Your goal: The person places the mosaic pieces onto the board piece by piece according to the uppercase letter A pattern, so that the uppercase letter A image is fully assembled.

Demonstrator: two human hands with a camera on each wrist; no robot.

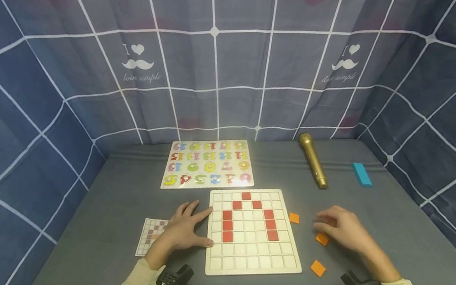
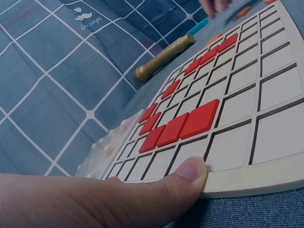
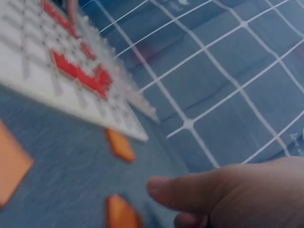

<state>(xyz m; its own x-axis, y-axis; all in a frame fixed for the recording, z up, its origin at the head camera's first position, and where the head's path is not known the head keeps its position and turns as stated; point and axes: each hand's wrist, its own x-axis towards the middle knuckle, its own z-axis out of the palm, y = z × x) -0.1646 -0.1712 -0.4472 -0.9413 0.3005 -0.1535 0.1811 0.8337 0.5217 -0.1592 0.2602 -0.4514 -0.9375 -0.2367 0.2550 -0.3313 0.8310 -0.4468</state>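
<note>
Touching the grid board (image 1: 256, 261): left hand (image 1: 183, 229), fingers spread wide along its left edge.
Red tiles (image 1: 227, 225): nine, in the board, right of the left hand.
Right hand (image 1: 339, 225): loosely bent, nothing visibly held.
Orange tiles (image 1: 318, 268): three; one beside the right hand, one farther left, one left of its wrist.
Pattern card (image 1: 142, 243): left of the left hand, partly covered.

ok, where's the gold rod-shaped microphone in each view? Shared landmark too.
Head: gold rod-shaped microphone right of centre, near mid-height, slanting down to the right.
Left wrist: upper centre, slanting up to the right.
Right wrist: not in it.
Landmark in all three: red square tiles on the pale wooden grid board.
</note>
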